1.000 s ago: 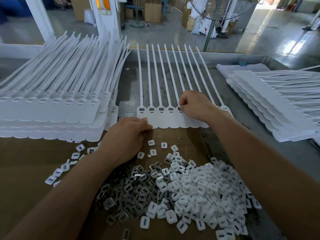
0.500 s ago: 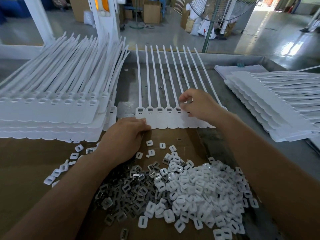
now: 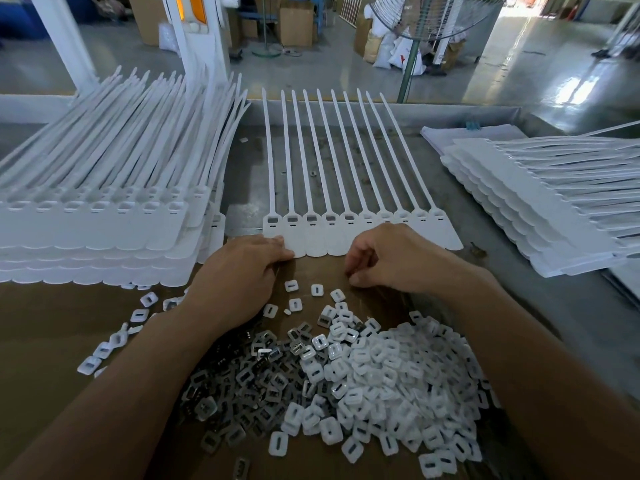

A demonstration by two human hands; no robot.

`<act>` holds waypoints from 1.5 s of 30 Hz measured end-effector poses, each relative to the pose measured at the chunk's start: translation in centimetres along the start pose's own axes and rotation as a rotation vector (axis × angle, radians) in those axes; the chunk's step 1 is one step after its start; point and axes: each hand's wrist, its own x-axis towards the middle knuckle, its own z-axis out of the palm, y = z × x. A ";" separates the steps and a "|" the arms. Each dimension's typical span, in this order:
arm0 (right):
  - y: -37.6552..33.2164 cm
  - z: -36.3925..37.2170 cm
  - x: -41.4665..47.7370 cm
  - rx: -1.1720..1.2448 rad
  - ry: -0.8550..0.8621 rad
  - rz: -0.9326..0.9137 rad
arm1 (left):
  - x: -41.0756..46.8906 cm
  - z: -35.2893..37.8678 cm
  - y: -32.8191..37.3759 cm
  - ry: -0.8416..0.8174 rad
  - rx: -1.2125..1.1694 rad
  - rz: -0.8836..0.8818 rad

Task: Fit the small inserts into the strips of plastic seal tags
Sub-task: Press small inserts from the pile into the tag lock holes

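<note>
Left hand (image 3: 242, 271) flat on the bendy tag strip (image 3: 318, 237); right hand (image 3: 388, 261) curled, contents unseen; light inserts (image 3: 381, 368) below likely suit pinching

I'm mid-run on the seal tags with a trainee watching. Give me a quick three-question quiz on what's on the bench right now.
1. True or false: the left hand touches the near edge of the middle strip.
2. Where do the white inserts lie relative to the dark inserts? A) to their left B) to their right C) on top of the strip
3. Fill in: the loose inserts lie on a brown sheet of ____.

Key: 1 true; 2 B; 3 cardboard.
</note>
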 end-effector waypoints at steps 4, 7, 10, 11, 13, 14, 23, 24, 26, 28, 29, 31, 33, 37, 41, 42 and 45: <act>-0.4 0.2 0.0 -0.062 0.012 0.007 | -0.2 0.1 -0.2 -0.001 0.000 -0.004; -0.5 0.2 -0.2 -0.092 0.009 0.004 | -0.1 0.2 -0.2 0.006 -0.001 -0.004; -0.7 0.3 -0.4 -0.130 0.010 -0.011 | -0.1 0.3 -0.2 0.008 0.001 0.000; -0.7 0.3 -0.4 -0.142 0.013 -0.018 | -0.1 0.3 -0.2 0.009 -0.002 0.000; -0.8 0.5 -0.5 -0.161 0.032 -0.032 | -0.1 0.3 -0.3 0.010 -0.005 0.002; -0.7 0.6 -0.5 -0.167 0.043 -0.038 | 0.0 0.2 -0.3 0.010 -0.003 0.003; 0.7 -0.7 0.0 -0.004 0.146 -0.044 | -0.1 0.3 -0.3 0.012 -0.003 0.004; 1.0 -1.0 0.1 0.016 0.164 -0.035 | -0.1 0.3 -0.3 0.014 -0.005 0.003; 1.5 -1.6 0.7 0.059 0.198 -0.012 | 0.0 0.3 -0.3 0.016 -0.011 0.007; 2.0 -1.8 1.7 0.064 0.233 0.016 | -0.1 0.3 -0.3 0.019 -0.013 0.017; 2.3 -1.9 2.3 0.059 0.252 0.033 | -0.1 0.3 -0.3 0.022 -0.016 0.018; 2.7 -2.0 3.4 0.058 0.297 0.058 | -0.2 0.2 -0.3 0.031 -0.024 0.014; 3.1 -2.2 4.2 0.074 0.336 0.075 | -0.3 0.2 -0.3 0.030 -0.021 0.026; 3.7 -2.2 5.4 0.085 0.370 0.095 | -0.3 0.2 -0.4 0.032 -0.017 0.041; 4.2 -2.1 5.9 0.052 0.356 0.119 | -0.4 0.3 -0.4 0.032 -0.019 0.038; 4.2 -2.0 6.0 0.042 0.351 0.118 | -0.4 0.2 -0.4 0.032 -0.017 0.039; 4.0 -2.1 5.9 -0.005 0.333 0.117 | -0.4 0.2 -0.4 0.037 -0.023 0.035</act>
